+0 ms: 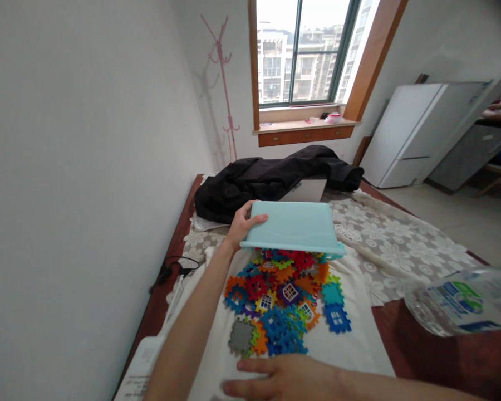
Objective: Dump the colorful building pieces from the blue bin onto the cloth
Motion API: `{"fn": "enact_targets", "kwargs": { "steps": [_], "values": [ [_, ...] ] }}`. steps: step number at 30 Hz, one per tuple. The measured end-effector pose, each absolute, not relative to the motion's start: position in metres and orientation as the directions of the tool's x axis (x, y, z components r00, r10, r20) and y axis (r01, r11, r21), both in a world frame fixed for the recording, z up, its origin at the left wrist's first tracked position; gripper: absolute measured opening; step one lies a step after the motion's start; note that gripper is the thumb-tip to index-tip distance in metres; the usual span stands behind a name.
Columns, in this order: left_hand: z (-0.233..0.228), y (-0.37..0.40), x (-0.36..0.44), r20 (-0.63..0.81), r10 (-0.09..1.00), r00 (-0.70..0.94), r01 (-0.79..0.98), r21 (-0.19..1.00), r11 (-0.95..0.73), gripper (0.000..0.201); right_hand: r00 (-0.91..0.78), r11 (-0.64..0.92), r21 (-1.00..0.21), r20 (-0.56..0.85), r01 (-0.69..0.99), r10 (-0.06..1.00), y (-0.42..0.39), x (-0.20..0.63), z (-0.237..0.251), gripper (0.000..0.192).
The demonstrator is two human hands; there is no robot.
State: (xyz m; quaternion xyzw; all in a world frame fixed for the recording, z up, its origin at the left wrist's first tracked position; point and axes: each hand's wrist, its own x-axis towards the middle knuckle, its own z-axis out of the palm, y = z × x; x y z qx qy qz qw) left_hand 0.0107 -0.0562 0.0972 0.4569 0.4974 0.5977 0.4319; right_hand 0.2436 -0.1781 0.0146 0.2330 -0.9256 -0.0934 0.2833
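Note:
My left hand (242, 224) grips the left end of a light blue plastic bin (294, 227), which is turned upside down and tilted above a heap. Under its rim lies a pile of colourful interlocking plastic tiles (283, 303) in red, orange, blue, green and grey, spread on a white cloth (359, 340). My right hand (281, 379) rests flat on the cloth just in front of the pile, fingers stretched to the left and holding nothing.
A black jacket (271, 178) lies at the far end over a white box (307, 190). A clear plastic water bottle (463, 303) sits at the right edge. A floral lace cover (401, 245), a black cable (175, 267), and the wall close on the left.

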Motion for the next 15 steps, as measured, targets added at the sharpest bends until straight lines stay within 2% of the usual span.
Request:
{"fn": "enact_targets", "kwargs": {
  "steps": [3, 6, 9, 15],
  "values": [
    [0.099, -0.057, 0.011, 0.144, 0.967, -0.209, -0.038, 0.987, -0.155, 0.058, -0.745, 0.872, 0.289, 0.456, -0.395, -0.488, -0.180, 0.222, -0.007, 0.035],
    [0.102, -0.059, 0.011, 0.197, 0.963, -0.183, -0.002, 0.980, -0.200, 0.058, -0.814, 0.909, 0.179, 0.404, -0.376, -0.417, -0.153, 0.219, -0.016, 0.043],
    [0.106, -0.062, 0.010, 0.297, 0.941, -0.164, 0.041, 0.955, -0.294, 0.057, -0.856, 0.933, 0.128, 0.370, -0.337, -0.360, -0.121, 0.222, -0.016, 0.045],
    [0.118, -0.071, 0.013, 0.567, 0.811, -0.144, 0.147, 0.823, -0.549, 0.047, -0.809, 0.904, 0.174, 0.403, -0.391, -0.428, -0.072, 0.213, -0.023, 0.040]
  ]
}}
